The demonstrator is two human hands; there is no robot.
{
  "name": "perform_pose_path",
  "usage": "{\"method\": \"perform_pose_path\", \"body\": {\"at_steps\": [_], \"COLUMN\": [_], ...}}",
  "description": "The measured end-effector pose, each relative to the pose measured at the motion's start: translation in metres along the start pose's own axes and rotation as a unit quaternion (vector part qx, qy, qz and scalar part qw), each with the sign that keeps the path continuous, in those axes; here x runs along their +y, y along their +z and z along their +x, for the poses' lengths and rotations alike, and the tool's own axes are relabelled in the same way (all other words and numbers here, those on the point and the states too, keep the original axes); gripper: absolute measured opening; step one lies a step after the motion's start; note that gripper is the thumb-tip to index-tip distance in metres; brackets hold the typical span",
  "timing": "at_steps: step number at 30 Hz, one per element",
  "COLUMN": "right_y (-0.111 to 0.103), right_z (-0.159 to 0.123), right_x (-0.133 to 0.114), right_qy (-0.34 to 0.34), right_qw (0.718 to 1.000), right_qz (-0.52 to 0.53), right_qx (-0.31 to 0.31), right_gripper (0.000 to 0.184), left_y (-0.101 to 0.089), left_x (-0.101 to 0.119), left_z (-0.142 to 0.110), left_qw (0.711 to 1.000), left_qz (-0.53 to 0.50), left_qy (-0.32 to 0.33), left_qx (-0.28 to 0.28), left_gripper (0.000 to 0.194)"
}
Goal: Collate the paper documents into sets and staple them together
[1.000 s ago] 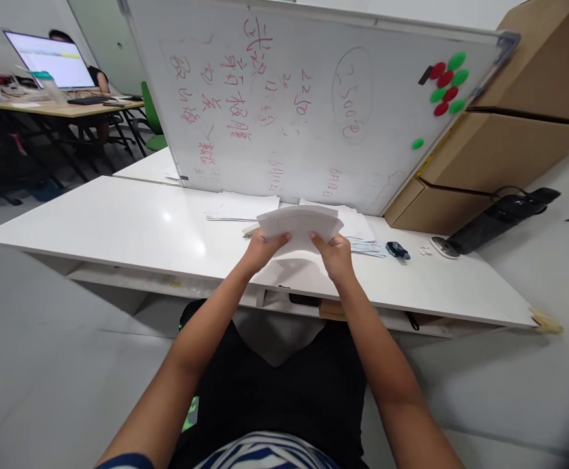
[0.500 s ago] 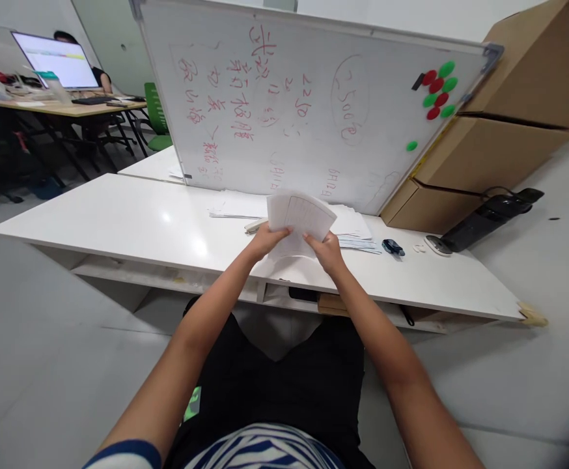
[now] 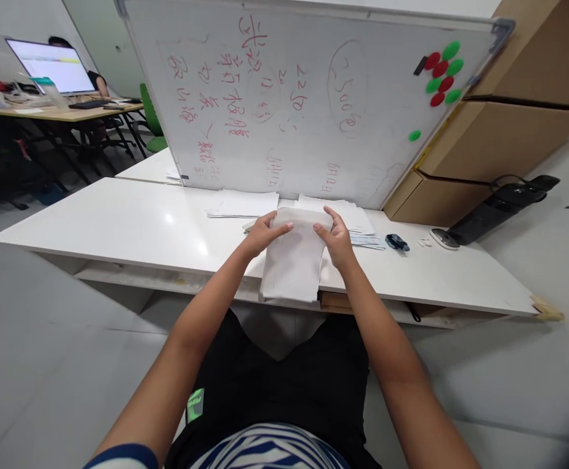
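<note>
A small stack of white paper sheets (image 3: 293, 264) is held between both hands, its lower edge hanging past the front edge of the white desk (image 3: 206, 251). My left hand (image 3: 263, 233) grips the upper left side, thumb lying on the top sheet. At the upper right side, my right hand (image 3: 334, 234) has its thumb on the paper and its index finger raised by the top edge. Behind my left hand lies a pile of papers (image 3: 240, 203); another pile (image 3: 357, 218) is behind my right. A stapler-like object beside my left hand is mostly hidden.
A whiteboard (image 3: 235, 150) with red writing and round magnets stands along the desk's back. To the right are cardboard boxes (image 3: 504, 140), a black bottle (image 3: 499, 208) and a small dark blue object (image 3: 397, 243). At far left, a person sits behind a monitor (image 3: 50, 65).
The sheets were bent upward with printed text showing; now they lie flatter, blank side up, and reach down toward me. My right thumb has shifted toward the upper edge.
</note>
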State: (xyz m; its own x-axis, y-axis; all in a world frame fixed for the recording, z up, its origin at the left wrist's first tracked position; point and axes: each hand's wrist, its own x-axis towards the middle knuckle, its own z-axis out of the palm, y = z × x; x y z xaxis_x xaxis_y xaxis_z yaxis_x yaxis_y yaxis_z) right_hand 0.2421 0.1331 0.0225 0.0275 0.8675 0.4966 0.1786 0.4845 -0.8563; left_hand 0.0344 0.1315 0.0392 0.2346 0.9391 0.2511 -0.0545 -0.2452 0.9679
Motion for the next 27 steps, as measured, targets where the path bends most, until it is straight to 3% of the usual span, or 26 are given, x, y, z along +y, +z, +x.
{"method": "perform_pose_path", "body": {"at_steps": [4,9,16,20,24,27], "right_y": [0.002,0.005,-0.003,0.0,0.0,-0.002], "right_z": [0.006,-0.005,-0.042,-0.027,-0.016,-0.017], "right_x": [-0.009,-0.002,0.048,0.049,0.042,0.042], "right_qy": [-0.005,-0.046,0.078,0.112,0.147,0.163], "right_qw": [1.0,0.998,0.994,0.987,0.977,0.975], "right_qz": [-0.016,-0.046,0.071,0.102,0.11,0.106], "right_qx": [-0.024,-0.015,-0.03,-0.054,-0.113,-0.104], "right_gripper": [0.062,0.07,0.094,0.087,0.065,0.052], "left_y": [0.01,0.017,0.02,0.017,0.008,0.006], "left_x": [-0.003,-0.017,-0.053,-0.05,-0.047,-0.051], "left_z": [0.007,0.006,-0.03,-0.026,-0.013,-0.006], "left_qw": [1.0,0.988,0.982,0.974,0.969,0.969], "left_qz": [0.001,0.101,0.129,0.15,0.164,0.165], "left_qy": [0.022,0.083,0.081,0.115,0.128,0.124], "left_qx": [0.004,0.076,0.109,0.128,0.133,0.135], "left_gripper": [0.04,0.034,0.039,0.04,0.041,0.043]}}
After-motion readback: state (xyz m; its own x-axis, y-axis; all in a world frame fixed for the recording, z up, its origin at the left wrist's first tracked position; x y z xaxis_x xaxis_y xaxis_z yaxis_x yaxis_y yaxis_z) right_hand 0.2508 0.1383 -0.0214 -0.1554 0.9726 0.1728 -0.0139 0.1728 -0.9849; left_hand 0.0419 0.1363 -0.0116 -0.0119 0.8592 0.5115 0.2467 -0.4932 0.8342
